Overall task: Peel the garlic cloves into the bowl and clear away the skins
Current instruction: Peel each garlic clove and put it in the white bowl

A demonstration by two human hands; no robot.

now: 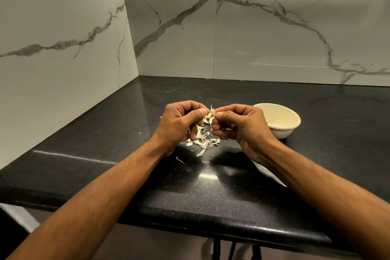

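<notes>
White marble walls [274, 34] with grey veins meet in a corner at the far left. Below them a black stone counter [211, 186] runs from the far walls to a rounded near edge. 2 bare forearms reach in from the near corners and meet above the middle of the counter. The left hand [177, 126] and right hand [242, 126] are both curled, knuckles up, thumbs and forefingers pinching 1 garlic clove [212, 112] between them, raised above the counter. A wisp of papery skin stands up from the clove. The lower fingers of the right hand are folded in; whether they hold anything more I cannot tell. A cream bowl [289, 122] sits on the counter just to the right of the right hand, partly hidden by it. Directly under the hands lies a loose scatter of pale skins [204, 142].
</notes>
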